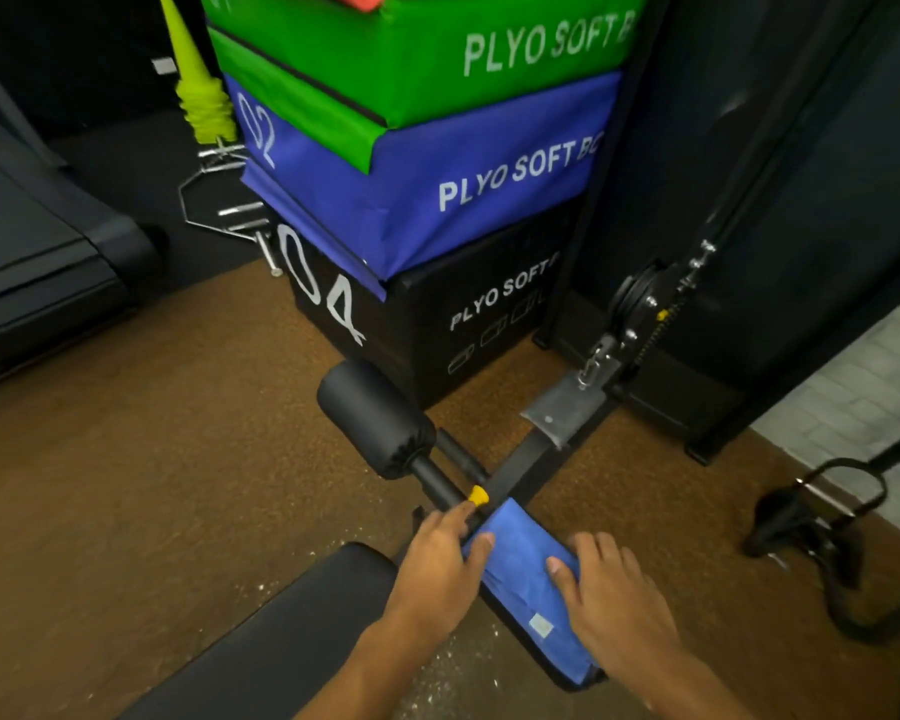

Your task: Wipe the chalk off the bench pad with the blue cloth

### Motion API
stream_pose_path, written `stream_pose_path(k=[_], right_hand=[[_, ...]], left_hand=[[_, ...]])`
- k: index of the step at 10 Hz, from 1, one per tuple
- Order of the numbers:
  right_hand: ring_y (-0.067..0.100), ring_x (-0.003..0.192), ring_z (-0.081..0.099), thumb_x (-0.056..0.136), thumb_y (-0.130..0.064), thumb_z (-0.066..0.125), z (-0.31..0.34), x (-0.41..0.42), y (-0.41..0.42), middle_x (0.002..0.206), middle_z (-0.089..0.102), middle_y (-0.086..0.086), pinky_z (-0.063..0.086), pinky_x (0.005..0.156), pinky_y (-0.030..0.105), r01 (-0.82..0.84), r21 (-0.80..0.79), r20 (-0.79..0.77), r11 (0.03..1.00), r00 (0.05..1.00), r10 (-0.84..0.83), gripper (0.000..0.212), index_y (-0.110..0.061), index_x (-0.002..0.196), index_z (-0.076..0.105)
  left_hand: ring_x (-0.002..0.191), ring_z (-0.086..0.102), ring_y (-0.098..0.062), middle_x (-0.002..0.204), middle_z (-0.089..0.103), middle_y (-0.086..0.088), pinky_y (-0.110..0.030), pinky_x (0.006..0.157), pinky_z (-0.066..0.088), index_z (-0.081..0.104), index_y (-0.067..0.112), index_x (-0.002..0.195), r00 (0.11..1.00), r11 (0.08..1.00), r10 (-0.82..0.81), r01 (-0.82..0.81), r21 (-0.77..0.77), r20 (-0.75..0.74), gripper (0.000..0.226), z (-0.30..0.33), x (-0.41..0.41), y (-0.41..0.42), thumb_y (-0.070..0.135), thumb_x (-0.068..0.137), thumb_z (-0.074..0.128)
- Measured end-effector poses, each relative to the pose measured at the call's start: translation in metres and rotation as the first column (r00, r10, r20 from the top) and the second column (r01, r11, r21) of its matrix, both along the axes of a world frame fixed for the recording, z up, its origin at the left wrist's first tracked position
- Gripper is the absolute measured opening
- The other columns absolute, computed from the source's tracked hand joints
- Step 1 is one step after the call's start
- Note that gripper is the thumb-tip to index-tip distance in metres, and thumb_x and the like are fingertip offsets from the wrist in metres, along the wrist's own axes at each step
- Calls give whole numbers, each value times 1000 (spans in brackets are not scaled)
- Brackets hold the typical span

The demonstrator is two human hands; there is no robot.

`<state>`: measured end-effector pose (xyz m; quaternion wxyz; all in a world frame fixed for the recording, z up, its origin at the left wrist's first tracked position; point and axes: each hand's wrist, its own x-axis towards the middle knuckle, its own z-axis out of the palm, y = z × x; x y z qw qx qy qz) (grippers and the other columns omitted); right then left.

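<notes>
Head view gives us the whole corner, and we take it from the biggest thing down; the stack of plyo soft boxes [437, 163] fills the top, green over blue over black, standing on the brown floor [126, 459]; a black cable machine [697, 252] stands just to the right of the stack; below them the bench pad [302, 615] runs in from the lower edge, with its foam roller [375, 418] beyond the near end.

White chalk flecks [437, 678] show on the pad and on the floor beside it, so we judge the wiping barely begun, if at all; most of the pad is left to do.

The blue cloth [526, 579] lies folded over the narrow part of the bench between our hands; our left hand [437, 558] rests at its left edge, fingers fairly straight, thumb touching the cloth; our right hand [609, 595] presses flat on its right side, fingers extended and gripping nothing.
</notes>
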<state>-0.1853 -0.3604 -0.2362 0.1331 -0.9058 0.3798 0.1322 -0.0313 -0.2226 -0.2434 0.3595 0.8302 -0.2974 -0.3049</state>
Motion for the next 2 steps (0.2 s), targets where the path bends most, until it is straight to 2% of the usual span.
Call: stream_pose_path(k=[1, 2], right_hand=[[10, 121, 46, 92, -74, 1, 36, 19, 8, 137, 44, -11, 44, 100, 28, -131, 15, 65, 991, 989, 130, 74, -36, 145, 37], [9, 122, 44, 98, -71, 12, 89, 54, 30, 138, 43, -16, 42, 99, 26, -265, 36, 210, 964, 945, 252, 65, -36, 146, 37]], left_hand=[[125, 51, -15, 139, 48, 7, -34, 106, 44, 41, 32, 148, 999, 999, -29, 28, 18, 37, 50, 40, 9, 35, 48, 101, 49], [134, 42, -12, 146, 45, 10, -27, 111, 35, 39, 34, 149, 957, 1000, 11, -9, -8, 288, 56, 96, 29, 79, 56, 98, 47]])
